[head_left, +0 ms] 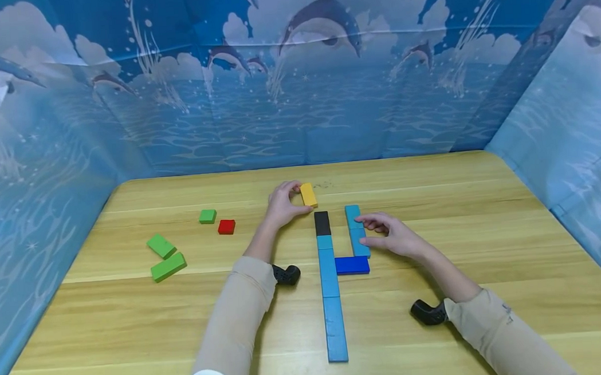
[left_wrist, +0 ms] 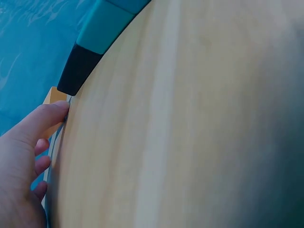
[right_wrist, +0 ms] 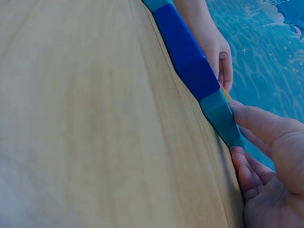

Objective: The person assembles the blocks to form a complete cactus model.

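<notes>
At the far middle of the table, my left hand (head_left: 281, 205) holds a yellow block (head_left: 308, 194) between thumb and fingers; in the left wrist view the thumb partly covers it. Just nearer lies a black block (head_left: 322, 223), heading a straight column of light blue blocks (head_left: 328, 273). A dark blue block (head_left: 352, 265) sits crosswise against the column's right side. From its far right end, two light blue blocks (head_left: 353, 217) run end to end away from me. My right hand (head_left: 393, 234) touches their right side with thumb and fingertips, as the right wrist view also shows.
On the left of the wooden table (head_left: 108, 337) lie a small green block (head_left: 207, 216), a red block (head_left: 226, 227) and two longer green blocks (head_left: 162, 246). A blue dolphin-print curtain (head_left: 276, 126) encloses the back and sides. Black wrist-worn devices (head_left: 287, 275) jut from both sleeves.
</notes>
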`<state>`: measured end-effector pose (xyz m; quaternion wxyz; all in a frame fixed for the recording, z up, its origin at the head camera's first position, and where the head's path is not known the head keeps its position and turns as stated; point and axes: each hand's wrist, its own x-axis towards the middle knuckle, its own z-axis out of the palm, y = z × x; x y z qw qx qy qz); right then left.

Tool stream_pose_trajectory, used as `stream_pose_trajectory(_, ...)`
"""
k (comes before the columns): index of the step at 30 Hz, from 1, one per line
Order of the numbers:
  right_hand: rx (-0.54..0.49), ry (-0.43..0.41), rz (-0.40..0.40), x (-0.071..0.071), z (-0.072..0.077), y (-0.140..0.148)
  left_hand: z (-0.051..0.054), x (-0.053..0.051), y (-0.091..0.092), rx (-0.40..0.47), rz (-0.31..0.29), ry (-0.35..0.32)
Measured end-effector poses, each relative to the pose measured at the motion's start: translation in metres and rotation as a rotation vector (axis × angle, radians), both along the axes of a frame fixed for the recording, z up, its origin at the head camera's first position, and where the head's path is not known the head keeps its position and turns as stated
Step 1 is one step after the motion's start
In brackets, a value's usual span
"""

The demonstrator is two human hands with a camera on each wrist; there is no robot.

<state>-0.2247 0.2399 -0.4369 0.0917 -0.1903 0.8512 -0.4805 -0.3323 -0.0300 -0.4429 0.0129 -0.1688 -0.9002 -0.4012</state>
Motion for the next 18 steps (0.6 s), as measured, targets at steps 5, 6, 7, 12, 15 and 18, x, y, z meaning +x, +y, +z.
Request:
stream_pose_trajectory(5, -0.001, 0.005, -0.001, -0.0009, -0.001, -0.0009, -0.0002, -0.0019, 0.0034, -0.041, -0.017, -0.002)
stream_pose_trajectory(6, 0.002, 0.006, -0.001, -0.0009, -0.0011, -0.0008, -0.0003, -0.0021, 0.0041, -0.053, -0.019, -0.003)
stream_pose_trajectory(7, 0.005, 0.005, -0.002, -0.001, -0.0012, -0.0007, 0.0002, -0.0019, 0.0046, -0.058, -0.02, -0.006)
stream_pose_trajectory(12, 0.013, -0.003, -0.005, -0.0005, 0.0, -0.0004, 0.0031, 0.0, 0.0056, -0.06, -0.026, -0.024)
stream_pose_trajectory(15, 0.006, -0.003, -0.001, -0.0002, 0.0013, -0.0009, 0.0044, 0.0009, 0.0054, -0.067, -0.03, -0.03)
stream_pose_trajectory(18, 0.006, -0.002, 0.002, 0.0003, 0.0022, -0.001, 0.0039, 0.0009, 0.0053, -0.082, -0.038, -0.035)
